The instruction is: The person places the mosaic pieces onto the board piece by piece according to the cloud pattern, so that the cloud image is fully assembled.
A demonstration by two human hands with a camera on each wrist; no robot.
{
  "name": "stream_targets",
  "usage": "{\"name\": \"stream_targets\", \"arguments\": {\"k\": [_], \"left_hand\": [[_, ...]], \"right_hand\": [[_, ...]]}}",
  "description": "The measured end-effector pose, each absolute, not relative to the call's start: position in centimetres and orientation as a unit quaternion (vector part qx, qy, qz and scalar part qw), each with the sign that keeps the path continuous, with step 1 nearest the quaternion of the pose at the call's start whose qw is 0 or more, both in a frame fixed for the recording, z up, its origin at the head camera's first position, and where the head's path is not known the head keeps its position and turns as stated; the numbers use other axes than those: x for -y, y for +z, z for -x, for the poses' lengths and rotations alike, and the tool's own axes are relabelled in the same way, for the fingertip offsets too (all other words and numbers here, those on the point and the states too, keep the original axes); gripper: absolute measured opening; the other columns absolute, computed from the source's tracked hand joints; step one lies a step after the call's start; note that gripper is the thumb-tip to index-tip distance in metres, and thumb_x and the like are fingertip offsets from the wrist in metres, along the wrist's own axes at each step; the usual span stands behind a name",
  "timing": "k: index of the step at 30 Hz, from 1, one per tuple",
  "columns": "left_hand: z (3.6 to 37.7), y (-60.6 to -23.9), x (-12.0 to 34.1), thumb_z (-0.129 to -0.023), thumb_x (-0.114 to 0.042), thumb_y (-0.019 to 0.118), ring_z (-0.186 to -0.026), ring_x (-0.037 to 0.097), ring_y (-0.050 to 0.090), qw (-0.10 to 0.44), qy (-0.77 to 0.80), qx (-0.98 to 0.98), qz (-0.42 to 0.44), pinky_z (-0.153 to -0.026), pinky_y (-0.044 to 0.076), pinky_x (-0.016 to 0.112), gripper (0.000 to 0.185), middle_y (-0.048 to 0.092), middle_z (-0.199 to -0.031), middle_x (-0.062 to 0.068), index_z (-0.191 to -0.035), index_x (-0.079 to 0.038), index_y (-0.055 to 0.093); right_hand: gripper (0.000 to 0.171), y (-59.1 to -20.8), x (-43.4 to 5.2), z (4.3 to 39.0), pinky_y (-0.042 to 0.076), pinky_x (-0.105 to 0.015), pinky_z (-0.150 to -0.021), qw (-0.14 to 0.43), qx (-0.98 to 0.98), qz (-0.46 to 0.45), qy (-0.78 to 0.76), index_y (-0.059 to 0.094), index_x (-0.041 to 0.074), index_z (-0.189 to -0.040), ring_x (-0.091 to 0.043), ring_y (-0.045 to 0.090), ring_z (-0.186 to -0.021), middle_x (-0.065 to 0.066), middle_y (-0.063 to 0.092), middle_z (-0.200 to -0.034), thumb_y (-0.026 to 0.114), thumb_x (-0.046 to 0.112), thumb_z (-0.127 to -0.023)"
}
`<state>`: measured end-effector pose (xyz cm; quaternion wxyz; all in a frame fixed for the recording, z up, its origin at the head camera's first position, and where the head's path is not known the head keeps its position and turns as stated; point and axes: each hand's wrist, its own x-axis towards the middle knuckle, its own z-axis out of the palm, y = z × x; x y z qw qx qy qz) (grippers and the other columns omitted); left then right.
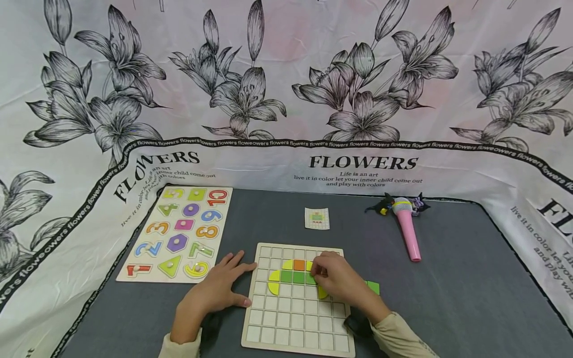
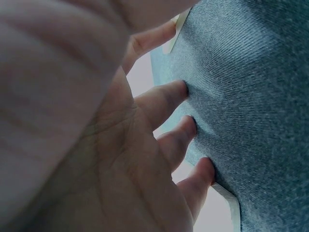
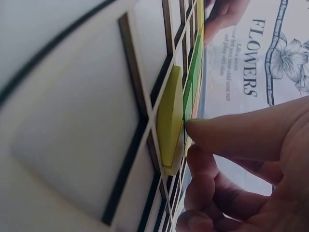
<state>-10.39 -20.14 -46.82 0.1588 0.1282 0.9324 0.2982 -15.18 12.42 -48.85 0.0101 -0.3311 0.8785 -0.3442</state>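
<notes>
A pale grid board (image 1: 295,318) lies on the grey cloth, with an orange square (image 1: 299,265), a row of green squares (image 1: 293,277) and curved yellow pieces (image 1: 274,283) in its upper part. My left hand (image 1: 219,286) is spread out beside the board, its thumb and forefinger touching the left edge. Its other fingertips (image 2: 190,123) rest near the cloth. My right hand (image 1: 337,278) is over the right end of the green row, thumb and forefinger pinching what looks like a small yellow piece, mostly hidden. Below these fingers a yellow piece (image 3: 169,116) sits in the grid.
A number-and-shape puzzle board (image 1: 179,233) lies at the left. Behind the grid board is a small pattern card (image 1: 317,219). To the right lies a pink toy microphone (image 1: 407,231). A green piece (image 1: 373,287) lies beyond my right wrist; a dark object (image 1: 358,324) is beneath it.
</notes>
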Motion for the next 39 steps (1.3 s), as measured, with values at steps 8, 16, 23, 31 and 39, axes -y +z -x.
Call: {"name": "stream_targets", "arguments": {"k": [8, 16, 23, 31, 39], "left_hand": [[10.5, -46.9, 20.1, -0.079, -0.031, 0.097, -0.157, 0.053, 0.022, 0.157, 0.287, -0.937, -0.125, -0.119, 0.023, 0.075, 0.085, 0.034, -0.170, 0.024, -0.154, -0.015, 0.060], [10.7, -47.1, 20.3, -0.080, -0.033, 0.096, -0.157, 0.054, 0.021, 0.159, 0.280, -0.938, -0.130, -0.119, 0.023, 0.075, 0.085, 0.033, -0.170, 0.024, -0.155, -0.014, 0.059], [10.6, -47.0, 20.2, -0.080, -0.032, 0.096, -0.156, 0.055, 0.021, 0.157, 0.287, -0.936, -0.133, -0.118, 0.024, 0.076, 0.084, 0.033, -0.170, 0.025, -0.154, -0.013, 0.060], [10.5, -46.9, 20.1, -0.080, -0.030, 0.097, -0.156, 0.054, 0.021, 0.160, 0.288, -0.936, -0.126, -0.118, 0.024, 0.076, 0.084, 0.033, -0.170, 0.024, -0.154, -0.014, 0.060], [10.5, -46.9, 20.1, -0.080, -0.030, 0.096, -0.156, 0.055, 0.021, 0.158, 0.288, -0.936, -0.128, -0.118, 0.023, 0.076, 0.085, 0.033, -0.170, 0.025, -0.154, -0.013, 0.059]], "right_hand": [[0.019, -48.4, -13.3, 15.1, 0.051, -0.030, -0.067, 0.026, -0.876, 0.315, -0.365, 0.073, 0.013, -0.090, -0.007, 0.055, -0.077, 0.011, 0.062, -0.086, 0.073, -0.005, -0.094], [0.013, -48.1, -15.1, 15.1, 0.052, -0.030, -0.068, 0.034, -0.880, 0.276, -0.385, 0.075, 0.014, -0.095, -0.006, 0.058, -0.077, 0.009, 0.065, -0.088, 0.075, 0.002, -0.098], [0.009, -47.8, -17.0, 14.8, 0.052, -0.029, -0.067, 0.040, -0.880, 0.246, -0.405, 0.076, 0.008, -0.103, -0.010, 0.058, -0.077, 0.007, 0.066, -0.090, 0.076, 0.001, -0.097], [0.012, -47.1, -19.5, 14.2, 0.053, -0.030, -0.072, 0.058, -0.885, 0.196, -0.419, 0.076, 0.007, -0.110, -0.014, 0.060, -0.085, 0.005, 0.068, -0.096, 0.076, 0.003, -0.099], [0.014, -47.5, -21.9, 13.6, 0.055, -0.030, -0.074, 0.066, -0.884, 0.192, -0.421, 0.076, 0.009, -0.111, -0.012, 0.063, -0.088, 0.003, 0.068, -0.099, 0.079, 0.007, -0.097]]}}
